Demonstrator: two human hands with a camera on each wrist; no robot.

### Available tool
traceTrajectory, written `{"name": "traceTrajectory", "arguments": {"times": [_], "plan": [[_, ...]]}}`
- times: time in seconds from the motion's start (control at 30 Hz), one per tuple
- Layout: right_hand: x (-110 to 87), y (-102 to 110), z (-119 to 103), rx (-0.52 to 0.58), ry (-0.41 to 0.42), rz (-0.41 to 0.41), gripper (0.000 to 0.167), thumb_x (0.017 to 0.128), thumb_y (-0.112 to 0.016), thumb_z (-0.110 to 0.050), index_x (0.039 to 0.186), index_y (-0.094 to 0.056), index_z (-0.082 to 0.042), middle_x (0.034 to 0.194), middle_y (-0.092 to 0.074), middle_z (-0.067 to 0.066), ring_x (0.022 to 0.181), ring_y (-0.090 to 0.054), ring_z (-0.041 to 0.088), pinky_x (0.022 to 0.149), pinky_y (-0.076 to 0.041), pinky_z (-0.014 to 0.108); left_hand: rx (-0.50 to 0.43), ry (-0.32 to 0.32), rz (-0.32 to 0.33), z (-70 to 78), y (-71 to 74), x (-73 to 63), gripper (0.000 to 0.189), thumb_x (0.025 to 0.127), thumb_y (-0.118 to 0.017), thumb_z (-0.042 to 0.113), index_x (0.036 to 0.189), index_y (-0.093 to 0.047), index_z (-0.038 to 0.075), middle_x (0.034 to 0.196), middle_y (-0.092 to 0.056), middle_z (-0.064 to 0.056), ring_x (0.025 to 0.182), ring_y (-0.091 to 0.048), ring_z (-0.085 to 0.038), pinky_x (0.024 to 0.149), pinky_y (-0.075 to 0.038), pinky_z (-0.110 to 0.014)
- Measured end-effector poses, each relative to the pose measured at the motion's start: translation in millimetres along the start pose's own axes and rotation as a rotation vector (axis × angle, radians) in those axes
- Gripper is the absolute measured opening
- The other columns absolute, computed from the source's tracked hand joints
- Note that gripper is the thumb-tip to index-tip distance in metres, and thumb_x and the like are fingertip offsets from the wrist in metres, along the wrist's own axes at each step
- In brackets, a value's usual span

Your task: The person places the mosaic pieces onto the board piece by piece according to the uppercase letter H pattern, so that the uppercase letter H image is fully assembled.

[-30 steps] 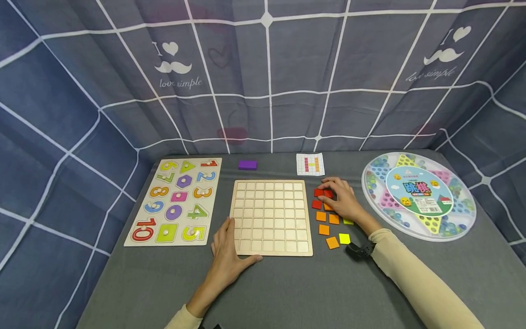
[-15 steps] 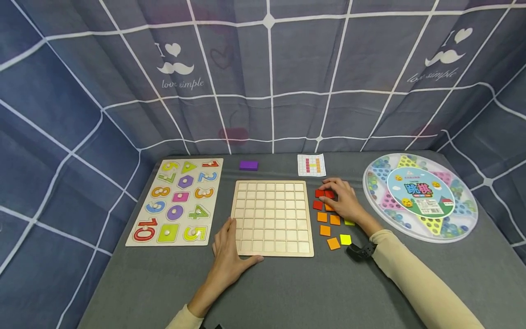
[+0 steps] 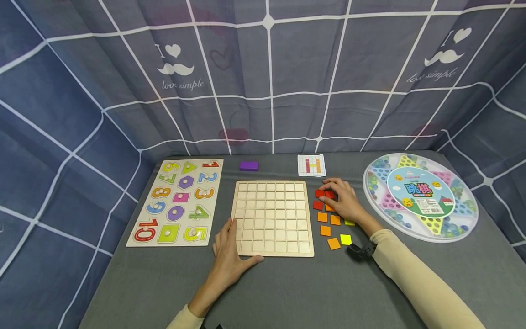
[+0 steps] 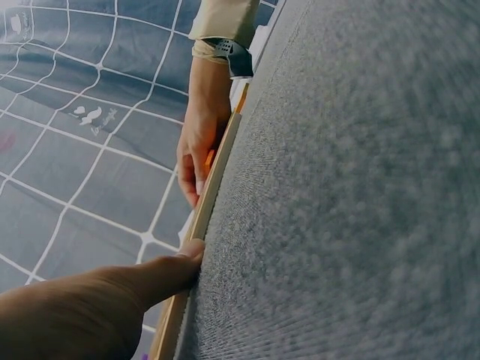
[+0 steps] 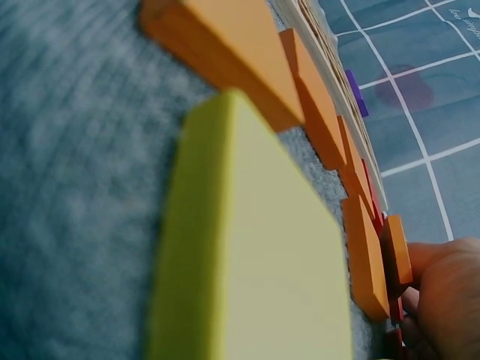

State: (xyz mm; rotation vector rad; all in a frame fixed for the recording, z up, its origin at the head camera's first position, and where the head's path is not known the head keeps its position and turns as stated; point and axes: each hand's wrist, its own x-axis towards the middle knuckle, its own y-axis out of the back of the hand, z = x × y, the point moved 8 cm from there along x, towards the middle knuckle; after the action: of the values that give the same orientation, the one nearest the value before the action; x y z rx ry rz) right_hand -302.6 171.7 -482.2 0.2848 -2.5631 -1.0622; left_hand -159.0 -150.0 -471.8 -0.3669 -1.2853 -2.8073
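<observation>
Still same, R hand (image 3: 342,199) by red tiles (image 3: 318,205)

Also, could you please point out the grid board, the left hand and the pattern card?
Grid board (image 3: 270,214): head view, bare middle square.
Left hand (image 3: 228,256): head view, back of hand.
Pattern card (image 3: 311,165): head view, printed centre.

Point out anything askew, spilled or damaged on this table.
The orange tile nearest the person sits rotated, out of line with the straighter yellow tile beside it. Nothing looks spilled or visibly damaged.
</observation>
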Motion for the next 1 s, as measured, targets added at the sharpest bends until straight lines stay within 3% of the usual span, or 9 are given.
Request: {"name": "traceTrajectory", "arguments": {"times": [0.53,0.8,1.0], "plan": [[7.6,0,-2,0.037,-0.003,0.010,0.025,0.091,-0.071,-0.019,0.114,-0.067,-0.011,0.135,-0.052,0.014,0.128,-0.036,0.044,0.104,-0.017,0.062,0.016,-0.014,0.035,-1.7,5.4,-2.1,0.118,0.059,-0.093,0.043,0.148,-0.032,-0.006,0.150,-0.031,-0.029,0.117,-0.036,-0.039,0.087,-0.024,-0.047],[6.4,11,-4,0.101,0.019,0.054,0.025,0.091,-0.070,-0.017,0.114,-0.066,-0.008,0.129,-0.060,0.015,0.121,-0.045,0.037,0.103,-0.029,0.055,0.025,-0.018,0.032,-0.2,4.6,-0.5,0.120,0.059,-0.092,0.044,0.149,-0.031,-0.004,0.151,-0.030,-0.027,0.117,-0.037,-0.038,0.087,-0.025,-0.047],[6.8,13,-27,0.139,0.049,0.050,0.027,0.092,-0.070,-0.019,0.117,-0.065,-0.010,0.129,-0.060,0.014,0.121,-0.044,0.035,0.100,-0.031,0.055,0.034,-0.028,0.036,1.5,4.2,-0.1,0.120,0.057,-0.092,0.045,0.149,-0.032,-0.004,0.150,-0.033,-0.027,0.116,-0.038,-0.037,0.086,-0.026,-0.046]]}}
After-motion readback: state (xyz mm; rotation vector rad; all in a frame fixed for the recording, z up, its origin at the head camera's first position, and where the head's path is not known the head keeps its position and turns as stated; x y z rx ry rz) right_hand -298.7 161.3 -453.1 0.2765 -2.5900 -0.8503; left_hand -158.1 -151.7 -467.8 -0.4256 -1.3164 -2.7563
